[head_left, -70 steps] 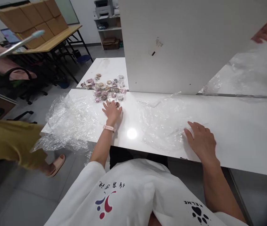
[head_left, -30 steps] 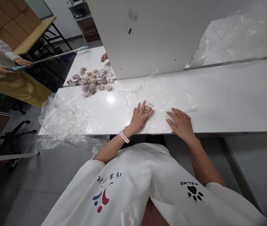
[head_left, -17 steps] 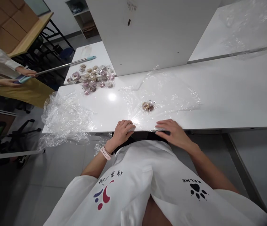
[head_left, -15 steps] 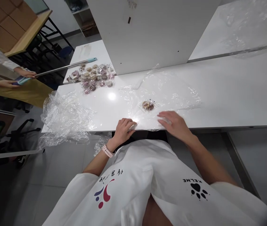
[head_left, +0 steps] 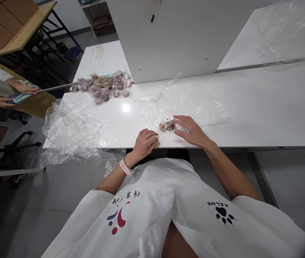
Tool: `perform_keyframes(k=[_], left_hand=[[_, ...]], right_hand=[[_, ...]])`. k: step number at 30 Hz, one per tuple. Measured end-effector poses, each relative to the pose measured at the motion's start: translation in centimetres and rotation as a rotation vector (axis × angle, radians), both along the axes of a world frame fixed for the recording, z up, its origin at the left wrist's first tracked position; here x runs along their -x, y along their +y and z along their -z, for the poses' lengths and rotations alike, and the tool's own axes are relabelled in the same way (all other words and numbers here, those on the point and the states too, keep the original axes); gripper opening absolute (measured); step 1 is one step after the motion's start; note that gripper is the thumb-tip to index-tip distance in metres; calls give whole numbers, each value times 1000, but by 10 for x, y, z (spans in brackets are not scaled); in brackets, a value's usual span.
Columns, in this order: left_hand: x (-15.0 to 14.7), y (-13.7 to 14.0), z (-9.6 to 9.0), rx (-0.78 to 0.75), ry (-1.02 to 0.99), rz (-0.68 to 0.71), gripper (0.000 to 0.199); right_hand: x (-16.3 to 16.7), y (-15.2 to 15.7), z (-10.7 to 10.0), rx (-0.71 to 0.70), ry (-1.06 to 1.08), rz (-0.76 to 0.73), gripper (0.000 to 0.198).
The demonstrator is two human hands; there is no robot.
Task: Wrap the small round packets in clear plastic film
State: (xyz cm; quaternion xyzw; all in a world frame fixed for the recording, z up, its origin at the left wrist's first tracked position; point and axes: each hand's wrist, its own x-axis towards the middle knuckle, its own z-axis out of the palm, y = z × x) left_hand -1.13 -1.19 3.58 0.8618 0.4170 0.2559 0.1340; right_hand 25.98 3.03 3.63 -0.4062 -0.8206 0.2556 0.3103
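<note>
A small pair of brownish packets [head_left: 166, 125] in shiny wrap lies near the front edge of the white table, on a spread sheet of clear plastic film [head_left: 195, 98]. My left hand [head_left: 147, 143] is at the table edge, left of the packets, its fingers curled together on the near part of the film; the exact grip is partly hidden. My right hand [head_left: 191, 132] reaches in from the right with thumb and fingers apart. Its fingertips are at the right side of the packets, and whether they touch cannot be made out.
Crumpled clear plastic [head_left: 71, 132] hangs over the table's left end. Behind it, several wrapped purple and brown packets [head_left: 106, 86] lie in a pile. A white panel [head_left: 179, 43] stands upright at the back. At left, another person's hands [head_left: 23, 87] hold a metal pole [head_left: 58, 87].
My right hand has moved left and up to the packets, which have shifted slightly left and down. My left hand stays at the edge. The other person's pole has dropped lower, behind the pile.
</note>
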Motion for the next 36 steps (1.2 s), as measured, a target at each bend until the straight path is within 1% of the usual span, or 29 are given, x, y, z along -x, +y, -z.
perform_keyframes(k=[2,3,4,6,8,10,12,13,14,15,16,17,18,19,20,21,22,23,24,25,26,27,29,32,34,36], left_hand=[[-1,-2,-4,-22,-57,-14,13],[-2,-3,-7,-20,-93,-19,14],[-2,-2,-9,-6,-135,-28,14],[-4,4,-13,57,-230,-71,14],[-7,21,-16,146,-306,-149,15],[-12,47,-15,241,-317,-245,16],[-17,77,-11,318,-242,-337,16],[-19,90,-8,344,-180,-381,16],[-22,102,-5,360,-116,-419,15],[-23,110,-3,365,-56,-449,14],[-24,115,-1,354,-7,-471,11],[-24,117,0,323,30,-486,7],[-24,116,1,265,54,-490,7],[-22,113,0,185,66,-477,13],[-19,108,-1,97,70,-437,19],[-16,103,-2,23,66,-362,23],[-12,98,-4,-15,59,-250,25],[-7,95,-5,-9,52,-115,26],[-2,92,-6,33,43,17,28],[2,91,-6,95,31,124,33],[5,91,-5,155,14,191,39],[8,92,-3,201,-7,213,43],[9,96,0,235,-45,159,42],[2,106,3,244,-68,1,26],[-5,114,2,290,-85,-106,21],[-12,124,0,356,-75,-202,19]], right_hand=[[-7,-20,-4,-37,-105,-84,59],[-11,-29,-4,-41,-141,-97,58],[-14,-36,-2,-33,-152,-77,51],[-18,-40,2,37,-93,30,32],[-21,-30,4,182,12,143,29],[-22,-8,1,370,96,200,31],[-20,20,-3,543,114,224,35],[-18,32,-6,597,81,242,35],[-15,42,-8,617,15,277,33],[-12,50,-10,588,-80,331,30],[-8,54,-11,504,-188,392,28],[-6,56,-11,372,-280,448,28],[-3,54,-11,215,-341,484,32],[-1,52,-10,62,-369,484,35],[0,48,-8,-63,-369,437,38],[2,45,-6,-144,-354,345,40],[3,42,-2,-176,-339,224,44],[3,40,2,-169,-327,103,49],[5,39,7,-141,-319,3,56],[6,40,12,-105,-311,-59,62],[8,42,17,-71,-299,-82,63],[9,44,21,-46,-280,-71,59],[14,48,25,-21,-225,-3,47],[18,53,21,29,-153,113,40],[18,58,14,116,-131,192,41],[17,66,7,242,-152,243,42]])
